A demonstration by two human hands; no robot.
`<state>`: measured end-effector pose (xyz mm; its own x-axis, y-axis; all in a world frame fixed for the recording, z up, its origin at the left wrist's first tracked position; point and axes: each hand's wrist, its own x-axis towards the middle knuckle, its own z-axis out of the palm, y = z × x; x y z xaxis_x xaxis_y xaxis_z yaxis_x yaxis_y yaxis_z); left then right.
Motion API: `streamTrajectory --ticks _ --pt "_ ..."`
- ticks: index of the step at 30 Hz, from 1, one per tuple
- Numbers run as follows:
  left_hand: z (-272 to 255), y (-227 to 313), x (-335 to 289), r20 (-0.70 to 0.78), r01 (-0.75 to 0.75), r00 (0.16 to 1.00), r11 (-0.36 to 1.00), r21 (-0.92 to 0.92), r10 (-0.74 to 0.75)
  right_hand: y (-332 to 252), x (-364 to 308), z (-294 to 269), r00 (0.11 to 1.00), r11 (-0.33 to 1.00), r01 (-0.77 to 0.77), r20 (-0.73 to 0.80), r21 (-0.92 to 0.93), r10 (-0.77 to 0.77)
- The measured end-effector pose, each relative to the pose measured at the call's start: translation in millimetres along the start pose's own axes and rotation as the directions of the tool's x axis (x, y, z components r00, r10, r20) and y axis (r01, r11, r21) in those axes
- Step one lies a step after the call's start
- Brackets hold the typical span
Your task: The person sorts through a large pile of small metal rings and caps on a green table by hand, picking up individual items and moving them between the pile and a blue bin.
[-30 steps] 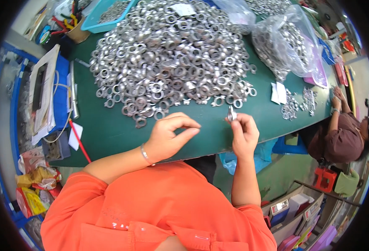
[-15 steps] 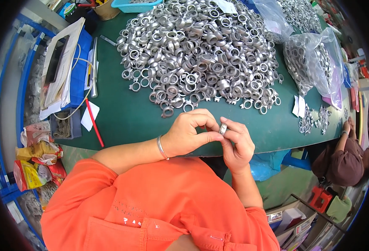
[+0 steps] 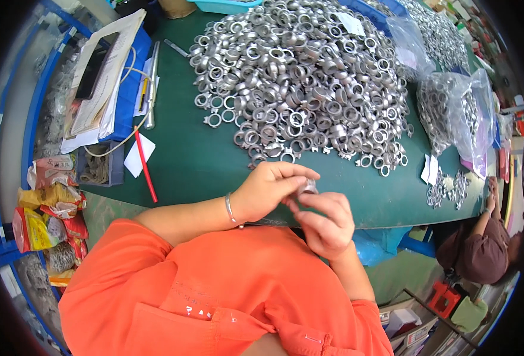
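Note:
A small grey metal ring (image 3: 308, 187) is held between my two hands above the near edge of the green table. My left hand (image 3: 266, 191), with a silver bangle at its wrist, pinches it between thumb and fingers. From the right, the curled fingers of my right hand (image 3: 328, 224) close against the ring's lower side; the fingertips partly hide it. Just beyond my hands lies a large pile of similar metal rings (image 3: 309, 89), many with a small lug on the rim.
A blue file box (image 3: 118, 113) with papers and a red pen (image 3: 145, 169) are on the left. At the right stand a clear bag of rings (image 3: 443, 110) and small loose metal parts (image 3: 449, 190). A co-worker (image 3: 481, 246) in brown sits at far right.
The ring has turned in my fingers and shifted slightly left and nearer. My right hand has moved left and curled in more. The whole view has shifted a little.

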<state>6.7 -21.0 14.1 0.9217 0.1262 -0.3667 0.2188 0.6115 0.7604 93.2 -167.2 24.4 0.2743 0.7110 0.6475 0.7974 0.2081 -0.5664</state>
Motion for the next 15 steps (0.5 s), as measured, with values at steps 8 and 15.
streamTrajectory --ticks 8,15 --pt "-36 -6 -23 -0.135 0.096 0.983 0.971 -0.218 -0.128 48 26 45 0.966 0.933 -0.243 0.024 -0.266 0.258" --pt "-37 -3 -30 -0.196 0.047 0.98 0.997 0.056 -0.035 30 17 44 0.928 0.886 -0.289 0.121 -0.363 0.352"
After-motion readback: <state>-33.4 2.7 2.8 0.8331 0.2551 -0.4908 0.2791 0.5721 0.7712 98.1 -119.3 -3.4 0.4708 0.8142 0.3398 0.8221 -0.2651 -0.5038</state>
